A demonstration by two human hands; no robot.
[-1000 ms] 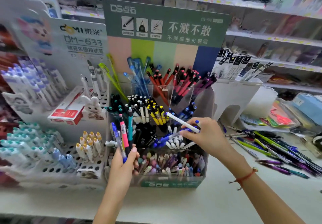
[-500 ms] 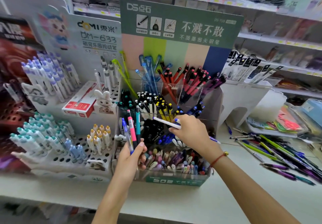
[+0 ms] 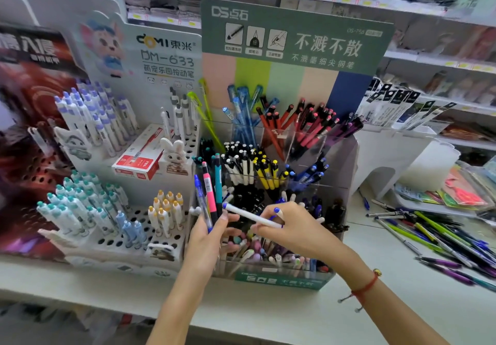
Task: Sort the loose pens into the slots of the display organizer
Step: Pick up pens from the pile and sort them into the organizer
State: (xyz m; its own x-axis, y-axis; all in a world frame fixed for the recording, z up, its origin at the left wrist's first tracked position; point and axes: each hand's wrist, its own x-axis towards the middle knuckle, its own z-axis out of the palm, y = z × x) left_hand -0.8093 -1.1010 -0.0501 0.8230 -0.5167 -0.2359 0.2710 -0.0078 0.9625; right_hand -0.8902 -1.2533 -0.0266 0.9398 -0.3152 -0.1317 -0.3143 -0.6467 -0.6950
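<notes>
The right hand (image 3: 290,229) pinches a white pen (image 3: 252,217) with a blue cap, now held nearly level over the near slots of the organizer (image 3: 279,281). Half a second ago that pen was higher and farther back, over the yellow and black rows; it has come nearer and lower, and its blue tip now almost reaches the left hand (image 3: 209,237). The left hand grips a bunch of pens (image 3: 209,194), blue, pink and teal, upright at the organizer's left edge, much as before.

So the white pen is not yet slotted; it looks to be travelling toward a near-left slot, or toward the bunch. A row of white, blue-capped pens shows just behind the right hand, likely its proper place.

Many loose pens (image 3: 434,234) lie on the counter (image 3: 268,318) to the right, well apart from the hands, so much sorting remains.
</notes>
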